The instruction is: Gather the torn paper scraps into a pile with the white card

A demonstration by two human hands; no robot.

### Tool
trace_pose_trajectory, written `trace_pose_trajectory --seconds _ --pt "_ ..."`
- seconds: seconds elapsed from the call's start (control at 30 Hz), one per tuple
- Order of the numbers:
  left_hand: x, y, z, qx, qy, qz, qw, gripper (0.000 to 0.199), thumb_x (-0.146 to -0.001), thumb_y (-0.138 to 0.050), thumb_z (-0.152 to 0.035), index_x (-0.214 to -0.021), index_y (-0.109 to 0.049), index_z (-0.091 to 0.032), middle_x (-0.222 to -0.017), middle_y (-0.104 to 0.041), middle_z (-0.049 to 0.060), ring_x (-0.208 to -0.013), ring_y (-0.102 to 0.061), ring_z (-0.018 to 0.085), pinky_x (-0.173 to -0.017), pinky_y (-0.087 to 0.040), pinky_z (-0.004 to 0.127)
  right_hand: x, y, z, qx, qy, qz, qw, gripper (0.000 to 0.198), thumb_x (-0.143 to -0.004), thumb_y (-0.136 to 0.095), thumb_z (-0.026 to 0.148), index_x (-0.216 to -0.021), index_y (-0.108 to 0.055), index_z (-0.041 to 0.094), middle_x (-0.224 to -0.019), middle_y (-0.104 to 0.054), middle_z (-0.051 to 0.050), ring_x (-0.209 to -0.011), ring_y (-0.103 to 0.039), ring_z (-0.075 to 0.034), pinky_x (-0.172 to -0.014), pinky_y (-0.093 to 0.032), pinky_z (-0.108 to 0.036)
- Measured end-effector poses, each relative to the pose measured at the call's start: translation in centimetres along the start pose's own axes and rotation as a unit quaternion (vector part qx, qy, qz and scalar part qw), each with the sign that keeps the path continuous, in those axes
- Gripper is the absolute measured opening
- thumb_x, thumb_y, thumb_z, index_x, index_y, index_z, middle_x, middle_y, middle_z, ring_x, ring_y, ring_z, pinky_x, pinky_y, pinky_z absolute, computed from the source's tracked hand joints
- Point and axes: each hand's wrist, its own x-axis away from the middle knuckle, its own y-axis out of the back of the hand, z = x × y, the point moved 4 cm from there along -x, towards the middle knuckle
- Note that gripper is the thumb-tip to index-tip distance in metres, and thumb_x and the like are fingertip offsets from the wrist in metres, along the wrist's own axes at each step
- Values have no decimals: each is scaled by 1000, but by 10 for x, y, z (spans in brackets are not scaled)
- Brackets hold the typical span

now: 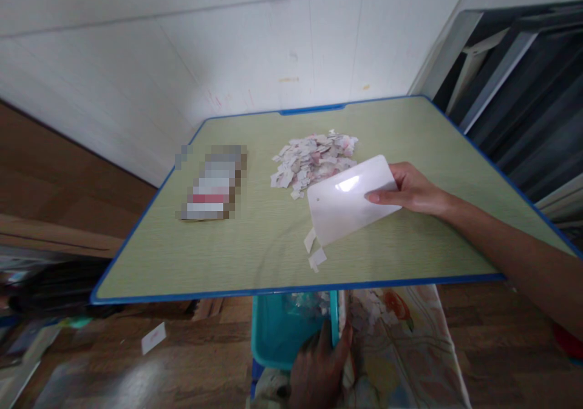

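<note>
My right hand (pixel 412 189) reaches in from the right and pinches a stiff, glossy white plastic card (pixel 350 205) with a small hole near one corner. The card is tilted over the tabletop, its upper edge beside a pile of small torn paper scraps (pixel 310 160). A few loose scraps (pixel 317 258) lie by its lower corner. Below the front table edge, my left hand (pixel 316 366) grips the rim of a teal plastic bin (pixel 276 330), fingers inside and thumb outside. More scraps show inside the bin, partly hidden by the table.
The light green table (pixel 218 257) has a blue edge and stands against a white wall (pixel 255 50). A pixelated flat object (pixel 212 184) lies on its left. Under the front edge is a patterned cloth (pixel 410 348) with scraps; one paper piece (pixel 153 338) lies on the wooden floor.
</note>
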Motion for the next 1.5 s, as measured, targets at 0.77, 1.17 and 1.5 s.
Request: trace_pose_trajectory --seconds 0.77,1.17,1.5 --pt "1 -3 3 17 16 61 998 65 -66 -39 -10 -123 -19 -34 -101 -57 6 -63 -56 18 -49 -46 27 0 -4 4 24 -11 -10 1000 31 -63 -61 33 -88 -61 14 -78 -62 -2 -62 -55 -13 -51 -42 -21" --pt "0 -4 2 33 14 55 998 66 -63 -44 -13 -122 -24 -33 -98 -58 6 -62 -56 19 -48 -46 28 1 -6 5 34 -10 12 999 30 -63 -61 34 -85 -62 14 -73 -61 -1 -58 -54 -11 -47 -40 -19" --pt "1 0 2 18 8 42 999 66 -63 -42 -11 -122 -24 -32 -97 -58 6 -60 -55 18 -47 -45 28 1 -5 5 0 -16 12 1000 29 -63 -62 32 -85 -62 14 -76 -62 -2 -61 -55 -12 -50 -42 -20"
